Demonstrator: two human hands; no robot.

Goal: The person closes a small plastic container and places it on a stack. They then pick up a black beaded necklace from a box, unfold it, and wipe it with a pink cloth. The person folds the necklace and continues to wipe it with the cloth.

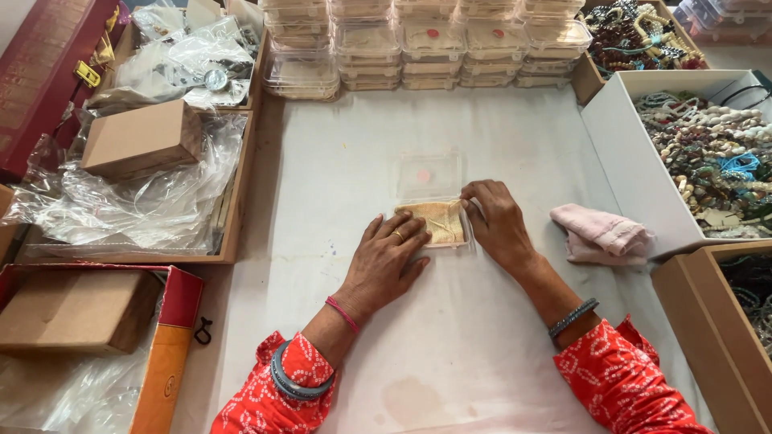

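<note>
- Hands meet at a small clear plastic box (432, 201) lying open near the middle of the white-covered tabletop (482, 337), its lid flipped back flat and away from the person so the tray is free to work in.
- Left hand (388, 259) lies spread and flat, palm down, fingers on the near left edge of the tray; it grips nothing and seems to pin the light box so it cannot slide.
- Right hand (496, 219) has its fingers curled at the tray's right edge, tips on the rim or on the beige pad (438, 221) inside; whether it pinches anything I cannot tell.
- The beige pad fills the tray, with a thin pale strand across it, too fine to identify.
- Stacks of matching clear boxes (418, 44) stand in rows along the far edge, closed and out of the way yet within reach.
- A white carton (623, 173) of mixed beads and shells sits open to the right, close by the right hand.
- A folded pink cloth (601, 233) rests between that carton and the right wrist.
- Brown cardboard boxes (141, 138) and loose clear wrapping fill the trays on the left.
</note>
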